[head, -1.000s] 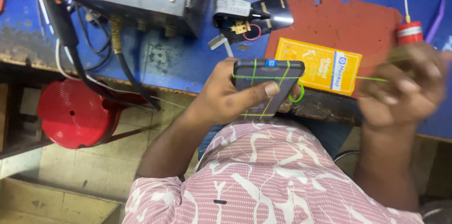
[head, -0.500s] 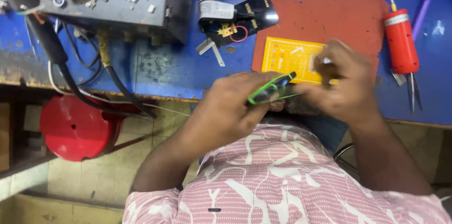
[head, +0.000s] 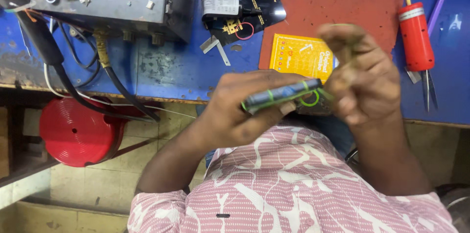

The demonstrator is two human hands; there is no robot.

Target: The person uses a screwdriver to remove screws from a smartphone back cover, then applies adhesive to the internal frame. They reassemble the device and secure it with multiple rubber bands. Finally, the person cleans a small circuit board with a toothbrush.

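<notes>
Left hand (head: 235, 115) clamps the banded phone (head: 281, 95) edge-up above the tabletop's (head: 186, 73) near edge, giving the right hand (head: 364, 83), fingers curled and blurred, room to pinch a green band (head: 309, 99).

We see the bench (head: 171, 73) evenly and brightly lit, with soft shadows beneath its edge. Our right hand (head: 364, 78) smears with motion blur; our left hand (head: 240, 110) stays sharper. Glare glints on the black card (head: 267, 7).
</notes>
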